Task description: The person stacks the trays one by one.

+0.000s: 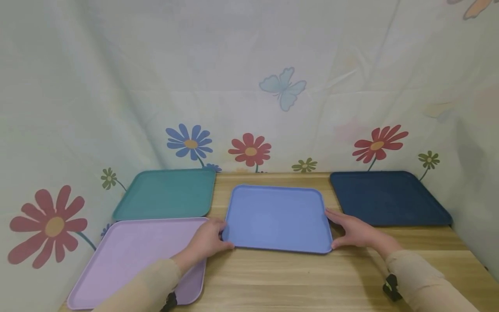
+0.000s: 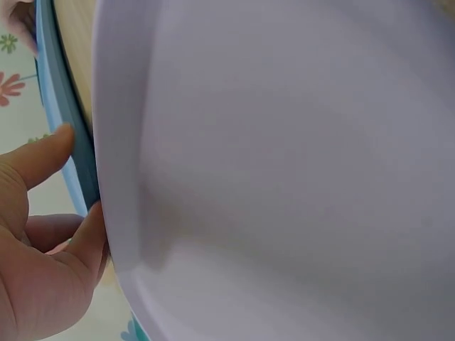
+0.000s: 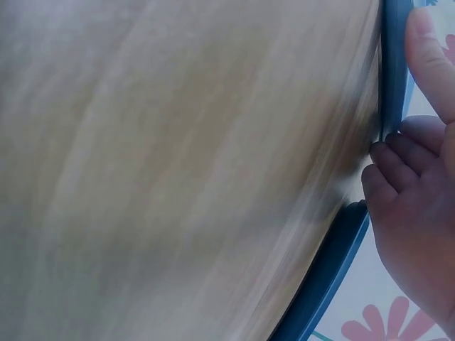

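A light blue rectangular tray (image 1: 277,219) lies face up at the middle of the table, between both hands. My left hand (image 1: 208,238) holds its left edge, with the thumb at the near left corner. On the opposite side my right hand (image 1: 356,232) grips the right edge, thumb near the front corner. In the left wrist view the left thumb and fingers meet the blue tray's rim (image 2: 78,156). The right wrist view has the right fingers curled against the tray's rim (image 3: 394,71). Whether the tray touches the table is unclear.
At the left, a lilac tray (image 1: 152,242) lies partly under the left forearm, with a green tray (image 1: 167,195) behind it. A navy tray (image 1: 390,197) sits at the back right. Behind the wooden table (image 1: 296,281) hangs a flowered curtain (image 1: 218,86).
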Tool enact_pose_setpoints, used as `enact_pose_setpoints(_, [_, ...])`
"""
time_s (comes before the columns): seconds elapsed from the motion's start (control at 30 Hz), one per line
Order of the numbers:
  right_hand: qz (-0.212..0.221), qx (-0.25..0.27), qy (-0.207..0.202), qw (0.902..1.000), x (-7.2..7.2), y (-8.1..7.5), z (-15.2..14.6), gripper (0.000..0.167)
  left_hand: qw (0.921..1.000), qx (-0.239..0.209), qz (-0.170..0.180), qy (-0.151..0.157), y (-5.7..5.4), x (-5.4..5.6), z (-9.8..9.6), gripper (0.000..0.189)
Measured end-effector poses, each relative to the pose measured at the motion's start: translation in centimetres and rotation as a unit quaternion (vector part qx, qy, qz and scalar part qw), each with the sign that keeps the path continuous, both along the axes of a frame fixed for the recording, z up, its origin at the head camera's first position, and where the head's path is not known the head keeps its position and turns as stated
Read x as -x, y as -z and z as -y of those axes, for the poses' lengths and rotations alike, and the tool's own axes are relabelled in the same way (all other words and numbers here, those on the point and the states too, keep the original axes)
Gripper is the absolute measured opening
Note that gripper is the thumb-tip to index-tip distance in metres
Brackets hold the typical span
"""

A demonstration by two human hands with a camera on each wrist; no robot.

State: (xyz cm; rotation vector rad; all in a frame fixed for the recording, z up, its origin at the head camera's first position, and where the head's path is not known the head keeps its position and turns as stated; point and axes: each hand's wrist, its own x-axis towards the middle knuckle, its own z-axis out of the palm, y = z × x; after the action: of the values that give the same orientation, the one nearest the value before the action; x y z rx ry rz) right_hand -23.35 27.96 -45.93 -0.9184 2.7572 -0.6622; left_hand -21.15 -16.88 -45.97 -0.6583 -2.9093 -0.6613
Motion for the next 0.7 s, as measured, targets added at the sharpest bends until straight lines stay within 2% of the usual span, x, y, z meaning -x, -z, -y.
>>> enact_pose_setpoints(0.2, [-0.005, 0.002, -0.007, 1.0000, -0.23, -0.16, -0.16, 0.096, 1.0000, -0.002, 0.002, 0.001, -0.21, -0.59, -0.17, 0.045])
enact_pose_setpoints(0.5, [-0.004, 0.001, -0.012, 0.9999, -0.40, -0.26, -0.40, 0.090, 0.9999, -0.001, 0.008, -0.007, -0.27, -1.05, -0.47, 0.036])
enact_pose_setpoints(0.7, [-0.005, 0.000, -0.016, 0.9999, -0.53, -0.41, -0.37, 0.088, 0.9999, 0.007, 0.007, 0.007, -0.60, -1.01, -0.33, 0.036])
